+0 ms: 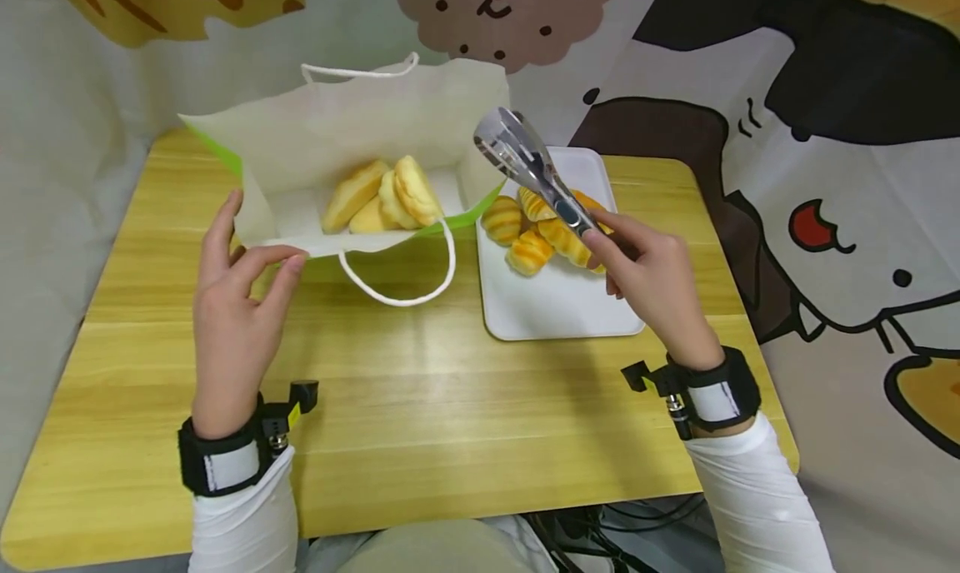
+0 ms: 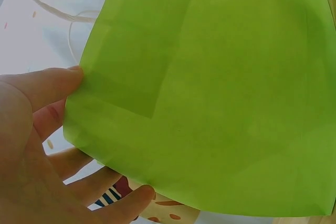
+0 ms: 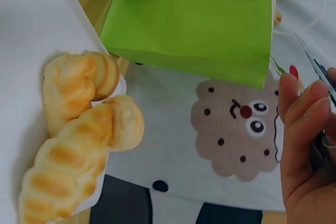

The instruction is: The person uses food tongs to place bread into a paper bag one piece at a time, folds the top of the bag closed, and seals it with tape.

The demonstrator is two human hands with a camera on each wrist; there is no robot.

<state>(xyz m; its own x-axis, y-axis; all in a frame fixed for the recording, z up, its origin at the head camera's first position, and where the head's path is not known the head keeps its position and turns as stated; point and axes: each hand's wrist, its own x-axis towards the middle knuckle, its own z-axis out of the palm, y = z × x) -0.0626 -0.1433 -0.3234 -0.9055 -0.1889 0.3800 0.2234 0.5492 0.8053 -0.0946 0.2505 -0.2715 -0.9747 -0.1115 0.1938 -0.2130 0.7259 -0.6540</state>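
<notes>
My left hand (image 1: 243, 315) pinches the near rim of a green paper bag (image 2: 220, 93) between thumb and index finger, at the rim's left end. The bag stands with its white inside showing and has white cord handles. Several pale yellow bread pieces (image 1: 412, 194) lie in it. In my right hand (image 1: 656, 277) are metal serving tongs (image 1: 528, 161), gripped by the handle end. Their broad heads point up and left, over the bag's right side in the head view. Below the tongs, several golden striped rolls (image 1: 530, 252) sit on a white tray (image 1: 558, 315).
Everything stands on a yellow wooden table (image 1: 420, 406). The tray is close to the bag's right side. A cloth with cartoon figures (image 1: 510, 23) hangs behind and to the right. Dark cables (image 1: 592, 535) lie below the table's front edge.
</notes>
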